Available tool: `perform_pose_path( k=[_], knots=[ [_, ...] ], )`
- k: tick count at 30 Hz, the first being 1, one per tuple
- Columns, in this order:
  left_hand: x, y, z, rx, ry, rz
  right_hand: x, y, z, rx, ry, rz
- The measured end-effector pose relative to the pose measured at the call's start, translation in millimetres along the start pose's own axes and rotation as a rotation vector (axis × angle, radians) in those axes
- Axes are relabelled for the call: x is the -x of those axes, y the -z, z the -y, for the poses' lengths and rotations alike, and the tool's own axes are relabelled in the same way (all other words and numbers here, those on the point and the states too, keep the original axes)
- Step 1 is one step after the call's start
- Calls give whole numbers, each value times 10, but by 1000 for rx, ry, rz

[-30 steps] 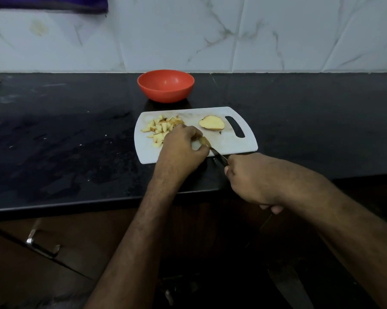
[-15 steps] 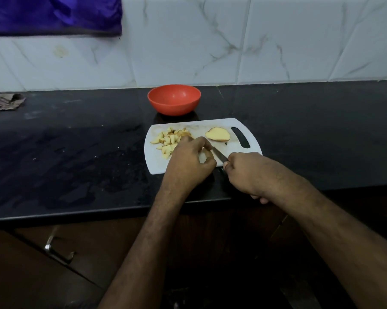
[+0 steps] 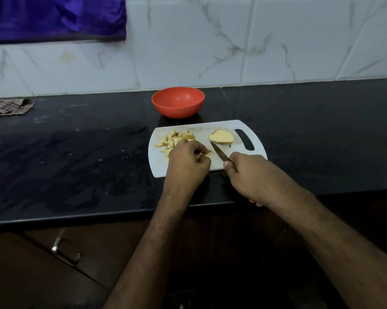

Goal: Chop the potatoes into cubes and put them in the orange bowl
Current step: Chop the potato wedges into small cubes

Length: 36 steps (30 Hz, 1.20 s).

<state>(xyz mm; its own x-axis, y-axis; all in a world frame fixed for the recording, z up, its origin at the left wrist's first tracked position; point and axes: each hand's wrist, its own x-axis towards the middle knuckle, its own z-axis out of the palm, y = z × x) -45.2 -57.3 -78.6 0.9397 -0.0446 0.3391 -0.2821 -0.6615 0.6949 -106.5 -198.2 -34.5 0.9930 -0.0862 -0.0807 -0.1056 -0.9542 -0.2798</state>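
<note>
1. A person stands at a black stone counter point(image 3: 76, 166), both bare forearms reaching onto a white plastic cutting board point(image 3: 161, 166).
2. The left hand point(image 3: 187, 163) rests on the middle of the board, knuckles up, fingers curled under. A small potato piece point(image 3: 204, 153) shows at its fingertips; whether the fingers pinch it cannot be told.
3. Just beyond and left of those fingers lies a loose pile of potato cubes point(image 3: 174, 139), partly hidden by the hand.
4. The right hand point(image 3: 252, 175) is wrapped around the handle of a kitchen knife point(image 3: 219, 151), fingers closed tight on it. The blade points away and to the left, its tip near a potato half point(image 3: 221, 137).
5. The potato half lies flat side up, beyond the right hand's fingers and beside the board's handle slot.
6. The orange bowl point(image 3: 178, 110) sits on the counter just past the board's far edge, well beyond both hands. No potato shows inside it.
7. A patterned cloth point(image 3: 7, 107) lies at the counter's far left, and purple fabric point(image 3: 54, 16) hangs on the marble-tiled wall.
</note>
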Motion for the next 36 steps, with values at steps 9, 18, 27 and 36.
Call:
perform_pose_path(
  k=[9, 18, 27, 36],
  knots=[
    [-5, -67, 38, -149, -44, -34, -33, -135, -121, -40, 110, -127],
    [-37, -34, 16, -84, -22, 1, -74, -110, -165, 131, 82, -155],
    [-68, -70, 37, -87, 5, -28, -73, -42, -151, 240, 112, -121],
    [-76, -72, 42, -94, 12, -27, -53, -18, -124, 290, 127, -100]
  ],
)
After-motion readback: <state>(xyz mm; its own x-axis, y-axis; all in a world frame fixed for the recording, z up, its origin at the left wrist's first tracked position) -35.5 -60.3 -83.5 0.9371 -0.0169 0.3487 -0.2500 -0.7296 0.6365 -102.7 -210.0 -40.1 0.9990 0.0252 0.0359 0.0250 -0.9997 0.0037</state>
